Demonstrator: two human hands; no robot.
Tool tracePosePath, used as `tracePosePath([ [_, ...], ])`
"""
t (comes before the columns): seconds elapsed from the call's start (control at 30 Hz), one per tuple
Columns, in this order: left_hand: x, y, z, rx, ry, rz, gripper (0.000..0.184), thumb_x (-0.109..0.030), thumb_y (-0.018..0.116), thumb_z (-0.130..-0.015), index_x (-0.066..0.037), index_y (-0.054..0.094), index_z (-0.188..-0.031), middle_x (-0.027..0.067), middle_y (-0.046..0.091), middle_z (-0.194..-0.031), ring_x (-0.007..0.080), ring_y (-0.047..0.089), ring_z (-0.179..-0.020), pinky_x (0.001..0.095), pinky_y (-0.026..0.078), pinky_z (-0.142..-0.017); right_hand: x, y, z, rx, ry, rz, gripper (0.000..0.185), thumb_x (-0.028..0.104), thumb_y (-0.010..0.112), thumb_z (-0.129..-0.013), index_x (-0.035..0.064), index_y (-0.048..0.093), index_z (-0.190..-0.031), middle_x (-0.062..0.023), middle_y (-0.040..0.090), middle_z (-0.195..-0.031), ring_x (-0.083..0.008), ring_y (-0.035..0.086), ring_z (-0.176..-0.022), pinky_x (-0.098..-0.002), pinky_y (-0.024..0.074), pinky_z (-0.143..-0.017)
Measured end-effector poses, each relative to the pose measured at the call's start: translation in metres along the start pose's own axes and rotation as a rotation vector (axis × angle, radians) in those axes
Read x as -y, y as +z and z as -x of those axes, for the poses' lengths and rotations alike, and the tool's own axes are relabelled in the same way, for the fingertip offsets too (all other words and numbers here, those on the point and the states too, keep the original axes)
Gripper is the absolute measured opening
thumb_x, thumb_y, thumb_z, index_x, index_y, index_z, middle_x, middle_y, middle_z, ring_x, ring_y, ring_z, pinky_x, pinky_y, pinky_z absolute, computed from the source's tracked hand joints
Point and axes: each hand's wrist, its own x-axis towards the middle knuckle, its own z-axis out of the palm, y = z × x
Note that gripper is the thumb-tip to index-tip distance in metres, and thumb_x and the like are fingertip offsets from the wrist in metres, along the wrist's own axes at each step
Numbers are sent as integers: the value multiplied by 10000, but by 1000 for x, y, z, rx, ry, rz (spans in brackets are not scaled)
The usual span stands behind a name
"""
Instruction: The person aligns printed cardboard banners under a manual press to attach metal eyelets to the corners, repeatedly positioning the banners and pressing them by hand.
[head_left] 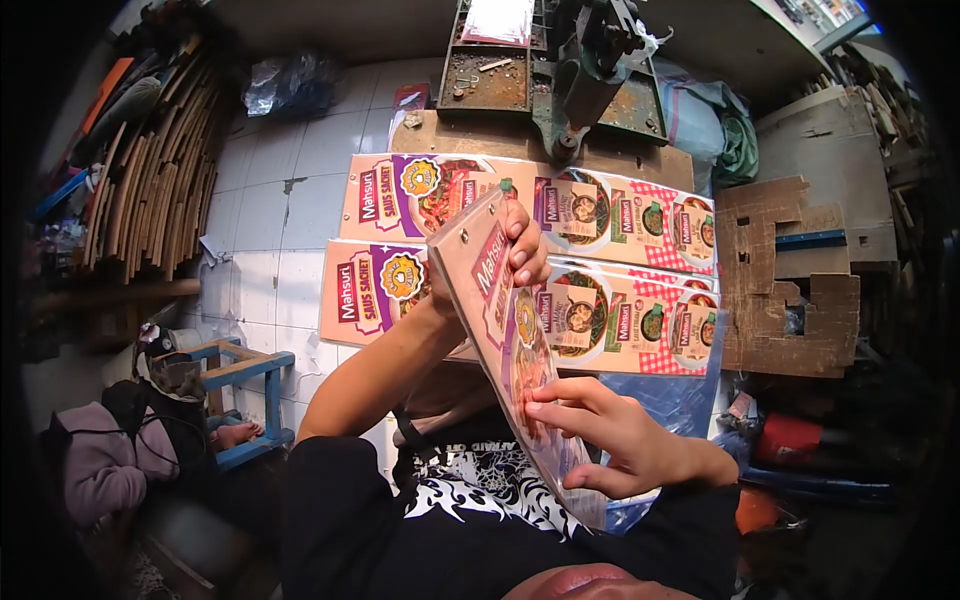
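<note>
My left hand is wrapped round the upper end of a stack of printed Mahsuri sauce-sachet banners. The stack stands tilted on its edge in front of my chest, with a metal eyelet in its upper corner. My right hand is by the lower part of the stack's printed face, fingers stretched and thumb apart; whether the fingertips touch it I cannot tell. Behind the held stack lie a far pile of the same banners and a near pile of banners, each partly hidden by my left arm and the held stack.
A hand-lever press with metal trays of small parts stands at the back. Cut brown board lies to the right. Stacked boards lean at the left. A blue-framed stool and another person's foot are lower left.
</note>
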Motion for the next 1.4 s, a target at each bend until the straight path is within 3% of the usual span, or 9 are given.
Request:
tracePosePath([
  [0.27, 0, 2, 46, 213, 160, 83, 214, -304, 567, -944, -108, 483, -942, 10, 523, -746, 151, 568, -698, 287, 397, -686, -45, 30, 69, -288, 309, -253, 417, 355, 526, -969, -42, 648, -931, -119, 653, -835, -170, 646, -748, -279, 510, -681],
  [0.43, -9, 9, 68, 284, 303, 116, 144, -240, 492, -986, -100, 479, -954, 21, 532, -766, 160, 573, -705, 281, 388, -667, -99, 40, 155, -409, 894, 326, 317, 274, 582, -925, -34, 640, -979, -119, 664, -785, -190, 637, -717, -312, 490, -670],
  [0.57, -22, 11, 86, 308, 456, 153, 112, -190, 449, -1002, -93, 476, -954, 32, 535, -776, 164, 572, -707, 280, 388, -668, -146, 65, 274, -466, 1321, -289, 629, 582, 422, -952, 26, 589, -1196, -101, 679, -944, -188, 636, -779, -306, 493, -694],
  [0.73, -40, 2, 101, 340, 692, 128, 95, -112, 424, -1000, -77, 496, -949, 45, 538, -777, 170, 549, -691, 284, 384, -685, -108, 85, 288, -759, 697, -825, 811, 668, 528, -849, -45, 511, -1236, -122, 668, -946, -173, 659, -878, -287, 522, -745],
  [0.83, -59, 1, 98, 357, 697, -26, 83, -140, 509, -976, -69, 528, -938, 37, 537, -787, 162, 555, -726, 284, 399, -765, -77, 62, 252, -1108, 404, -834, 749, 348, 685, -851, -40, 299, -1362, -177, 638, -1006, -218, 672, -862, -321, 560, -789],
  [1.0, -93, 7, 139, -131, 446, -195, 600, -417, 551, -940, -10, 411, -1357, 186, 467, -1376, 274, 439, -1303, 435, 384, -1086, -84, -19, 193, -1219, 271, -664, 684, 205, 682, -854, -35, 281, -1354, -161, 633, -1010, -218, 677, -867, -318, 572, -784],
  [1.1, -113, 28, 152, -225, 391, -363, 776, -558, 404, -951, 25, 263, -1442, 205, 373, -1451, 282, 432, -1317, 443, 486, -982, -130, -89, 189, -1075, 288, -659, 521, 162, 633, -905, -36, 380, -1315, -155, 643, -1067, -179, 679, -891, -307, 577, -785],
  [1.2, -122, 52, 135, -583, 422, -551, 838, -580, 370, -952, 69, 196, -1453, 254, 361, -1440, 278, 482, -1272, 398, 455, -1013, -153, -144, 151, -1010, 331, -667, 364, 161, 607, -931, -40, 505, -1217, -141, 671, -1031, -150, 686, -831, -284, 582, -750],
  [1.4, -180, 27, 94, -810, -160, -1279, 568, -187, 575, -919, 106, 355, -1353, 175, 654, -1068, 146, 662, -941, 233, 521, -825, -199, -209, 98, -953, 493, -448, 273, 164, 668, -898, -41, 620, -1072, -93, 695, -896, -90, 663, -712, -208, 544, -638],
])
